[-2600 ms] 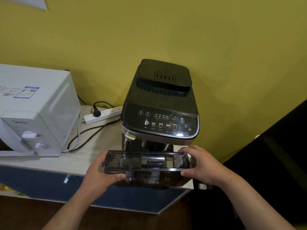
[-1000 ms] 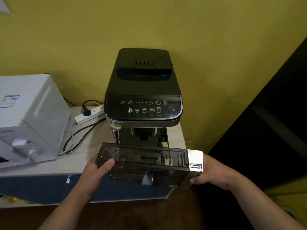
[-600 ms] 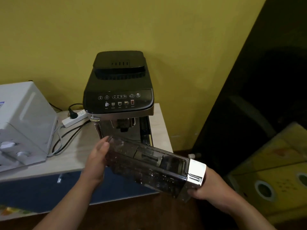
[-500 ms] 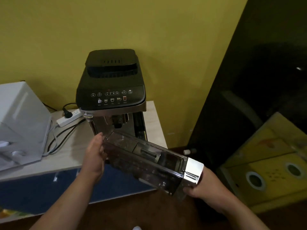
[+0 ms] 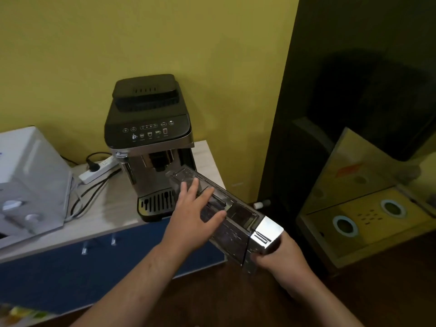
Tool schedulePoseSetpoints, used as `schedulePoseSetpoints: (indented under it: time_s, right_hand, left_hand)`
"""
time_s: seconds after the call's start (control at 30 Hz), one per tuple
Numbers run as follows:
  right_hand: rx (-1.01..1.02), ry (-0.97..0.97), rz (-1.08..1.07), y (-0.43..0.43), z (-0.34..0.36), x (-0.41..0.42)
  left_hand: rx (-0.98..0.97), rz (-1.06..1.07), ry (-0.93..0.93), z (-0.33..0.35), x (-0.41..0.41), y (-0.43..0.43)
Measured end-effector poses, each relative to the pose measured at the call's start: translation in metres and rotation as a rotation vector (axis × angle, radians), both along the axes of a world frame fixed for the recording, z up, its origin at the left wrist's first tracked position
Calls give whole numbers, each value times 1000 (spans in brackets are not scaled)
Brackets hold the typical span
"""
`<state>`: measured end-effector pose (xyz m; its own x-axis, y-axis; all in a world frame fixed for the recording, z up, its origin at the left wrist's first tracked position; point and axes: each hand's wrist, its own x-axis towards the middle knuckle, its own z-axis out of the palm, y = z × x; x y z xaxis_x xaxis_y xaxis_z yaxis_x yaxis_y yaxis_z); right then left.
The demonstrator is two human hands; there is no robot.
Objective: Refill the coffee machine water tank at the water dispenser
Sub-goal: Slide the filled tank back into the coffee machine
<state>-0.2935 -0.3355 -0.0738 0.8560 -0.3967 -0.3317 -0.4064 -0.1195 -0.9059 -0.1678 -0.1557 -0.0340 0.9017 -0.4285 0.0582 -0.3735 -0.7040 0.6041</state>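
Water tank [image 5: 236,223], clear ribbed plastic: right hand [image 5: 280,258] grips chrome end, left hand [image 5: 191,220] flat atop.

One coffee machine [image 5: 148,138], one water tank [image 5: 236,220], one microwave [image 5: 28,182], one power strip [image 5: 98,171], two hands [image 5: 192,220].

A white microwave [image 5: 28,182] is sitting at the left end of the bench [image 5: 113,211], its two round knobs facing forward. Just beside it, a white power strip [image 5: 99,169] is lying near the yellow wall [image 5: 165,38] — a black plug is sticking into it, and dark cords [image 5: 90,194] are trailing across the pale wood top. Blue cabinet fronts [image 5: 59,277] are running beneath the bench. To the right, a tall dark panel [image 5: 354,79] is standing against the wall, and a yellow box [image 5: 368,223] with two ringed holes is resting low beside it.
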Motion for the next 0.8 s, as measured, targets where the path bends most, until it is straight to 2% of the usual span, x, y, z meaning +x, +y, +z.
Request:
schedulePoseSetpoints:
  time_s: [0.37, 0.8]
  right_hand:
    - [20, -32, -169, 54, 2, 8]
    - [59, -50, -359, 101, -7, 43]
  left_hand:
    - [190, -276, -35, -5, 54, 21]
    - [218, -453, -30, -7, 112, 35]
